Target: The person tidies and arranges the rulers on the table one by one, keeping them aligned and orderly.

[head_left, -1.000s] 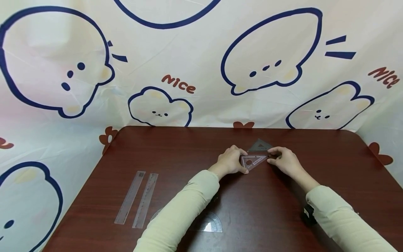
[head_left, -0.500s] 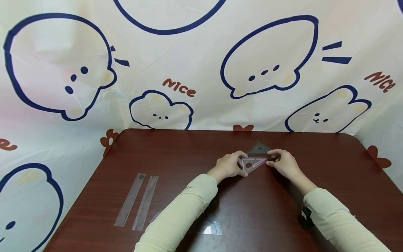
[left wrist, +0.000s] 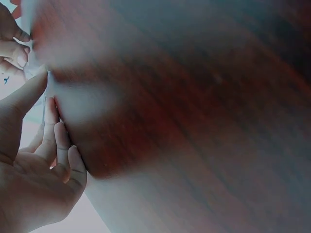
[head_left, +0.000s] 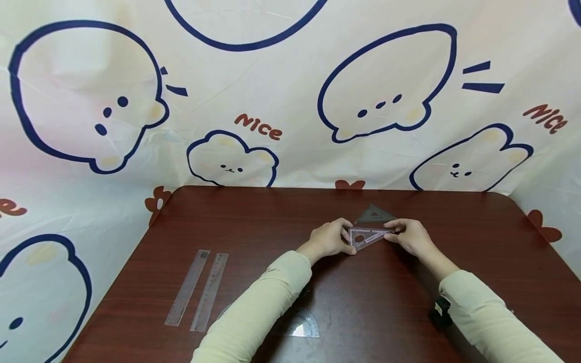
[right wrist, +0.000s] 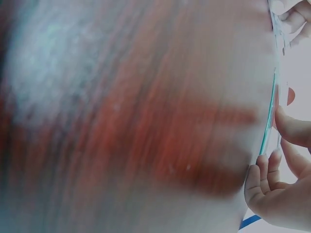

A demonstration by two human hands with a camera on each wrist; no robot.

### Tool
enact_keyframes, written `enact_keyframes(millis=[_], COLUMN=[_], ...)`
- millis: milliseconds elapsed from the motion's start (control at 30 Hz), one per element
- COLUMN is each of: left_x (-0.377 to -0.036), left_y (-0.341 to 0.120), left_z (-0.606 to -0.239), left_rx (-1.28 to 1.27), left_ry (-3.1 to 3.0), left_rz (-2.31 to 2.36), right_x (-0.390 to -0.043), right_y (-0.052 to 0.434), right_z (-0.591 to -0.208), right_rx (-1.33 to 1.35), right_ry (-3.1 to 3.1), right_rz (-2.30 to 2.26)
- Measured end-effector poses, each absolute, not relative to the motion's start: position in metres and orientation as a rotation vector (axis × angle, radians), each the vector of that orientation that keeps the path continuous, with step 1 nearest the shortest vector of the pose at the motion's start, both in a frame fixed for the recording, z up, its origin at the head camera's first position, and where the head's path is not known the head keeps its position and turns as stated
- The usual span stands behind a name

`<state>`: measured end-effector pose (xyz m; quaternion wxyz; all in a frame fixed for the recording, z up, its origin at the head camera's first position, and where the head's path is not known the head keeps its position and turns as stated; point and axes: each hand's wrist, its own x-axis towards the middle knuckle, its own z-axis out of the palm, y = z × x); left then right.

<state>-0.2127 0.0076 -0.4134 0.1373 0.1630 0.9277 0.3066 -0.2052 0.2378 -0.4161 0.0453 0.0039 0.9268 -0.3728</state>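
Small clear plastic triangle set square [head_left: 365, 236] is pinched at opposite corners by left hand [head_left: 329, 238] and right hand [head_left: 410, 236], just above dark red-brown counter [head_left: 254, 227], before a grey triangle [head_left: 374, 215]. Both grips best kept level, edges only.

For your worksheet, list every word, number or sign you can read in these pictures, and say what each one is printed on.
"Nice" in red-brown, on the backdrop cloth, left of centre.
"Nice" again on the same cloth, at the right.
Scale marks on the two rulers, the protractor and the set square held by the left hand and right hand: too small to read.
Wrist views: blurred, nothing legible.
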Motion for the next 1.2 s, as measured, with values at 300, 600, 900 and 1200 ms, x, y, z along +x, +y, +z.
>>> enact_keyframes(millis=[300,600,900,1200], left_x=[-0.212,-0.211,-0.211,-0.212], left_y=[0.006,0.003,-0.002,-0.005], left_z=[-0.415,-0.413,-0.409,-0.401], left_rx=[0.511,0.411,0.391,0.456], left_ry=[2.671,2.651,2.593,2.495], left_rz=[0.935,1.127,1.361,1.622], right_x=[-0.203,-0.198,-0.193,-0.186], right_y=[0.241,0.240,0.239,0.241], right_z=[-0.416,-0.411,-0.409,-0.395], right_rx=[0.006,-0.032,-0.070,-0.031], right_ry=[2.840,2.864,2.893,2.856], right_rz=[-1.180,-1.197,-1.240,-1.305])
